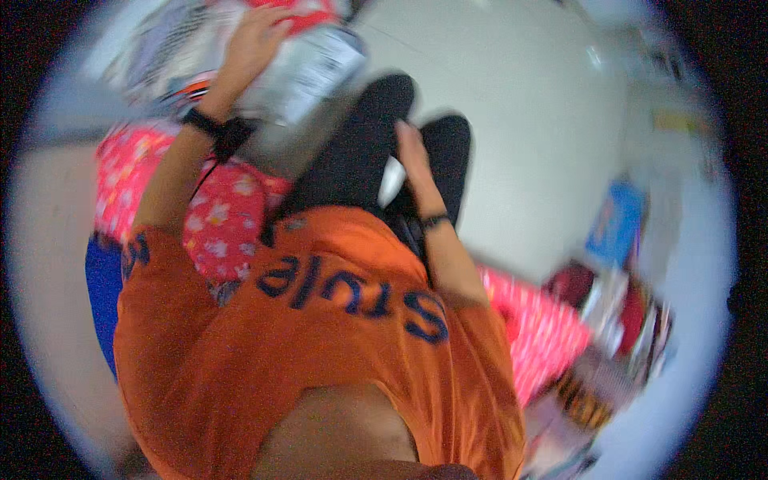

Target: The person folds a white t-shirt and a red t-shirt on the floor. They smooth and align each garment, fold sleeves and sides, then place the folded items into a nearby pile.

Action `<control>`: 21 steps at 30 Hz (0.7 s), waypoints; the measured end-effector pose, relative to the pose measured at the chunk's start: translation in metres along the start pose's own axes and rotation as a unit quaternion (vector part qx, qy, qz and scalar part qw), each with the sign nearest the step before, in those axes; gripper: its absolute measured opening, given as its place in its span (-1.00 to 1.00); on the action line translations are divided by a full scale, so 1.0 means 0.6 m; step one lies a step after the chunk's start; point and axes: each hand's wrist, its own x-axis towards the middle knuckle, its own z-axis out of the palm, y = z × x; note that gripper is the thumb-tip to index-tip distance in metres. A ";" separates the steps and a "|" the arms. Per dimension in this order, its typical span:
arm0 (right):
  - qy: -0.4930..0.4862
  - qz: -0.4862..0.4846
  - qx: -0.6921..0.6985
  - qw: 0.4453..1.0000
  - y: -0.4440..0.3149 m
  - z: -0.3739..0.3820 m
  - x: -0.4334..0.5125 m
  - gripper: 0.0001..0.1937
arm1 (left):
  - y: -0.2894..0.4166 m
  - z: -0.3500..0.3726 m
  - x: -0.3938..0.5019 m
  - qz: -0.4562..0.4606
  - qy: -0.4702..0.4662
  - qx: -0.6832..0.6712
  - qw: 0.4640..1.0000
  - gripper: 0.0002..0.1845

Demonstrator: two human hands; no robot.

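Note:
My left hand [257,45] is stretched out at the upper left, palm down, its fingertips by a red patterned cloth [306,18]. Blur hides whether the fingers grip it. Close to that hand lies a pale packet in shiny, see-through plastic [318,72]. A black device is strapped at my left wrist. My right hand [414,150] is over my black-clad thighs, seen edge-on with its fingers extended and nothing visible in them. A small white patch [392,181] shows beside it; what it is cannot be told.
Pink floral cloth [222,222] lies under my left arm, and more pink cloth [540,324] is to my right. A blurred pile of folded or packed fabrics [606,372] sits at the lower right, with a blue packet [617,222] above it. Pale floor [528,120] stretches ahead.

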 end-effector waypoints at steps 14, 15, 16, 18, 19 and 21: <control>0.275 0.039 0.129 0.952 -0.035 -0.266 -0.301 -0.56 | 0.301 0.316 -0.003 0.236 -0.231 -0.009 0.944 -0.69; 0.323 0.054 0.078 0.942 -0.003 -0.289 -0.352 -0.55 | 0.304 0.320 0.000 0.234 -0.226 -0.018 0.945 -0.69; 0.371 0.114 0.051 0.920 0.032 -0.305 -0.406 -0.53 | 0.305 0.324 0.005 0.230 -0.222 -0.027 0.947 -0.69; 0.437 0.200 -0.060 0.875 0.102 -0.314 -0.523 -0.44 | 0.311 0.331 0.013 0.200 -0.235 -0.053 0.950 -0.69; 0.455 0.245 -0.139 0.845 0.130 -0.307 -0.585 -0.39 | 0.316 0.334 0.017 0.200 -0.240 -0.057 0.948 -0.69; 0.464 0.320 -0.188 0.805 0.188 -0.286 -0.667 -0.19 | 0.324 0.339 0.019 0.195 -0.245 -0.056 0.948 -0.69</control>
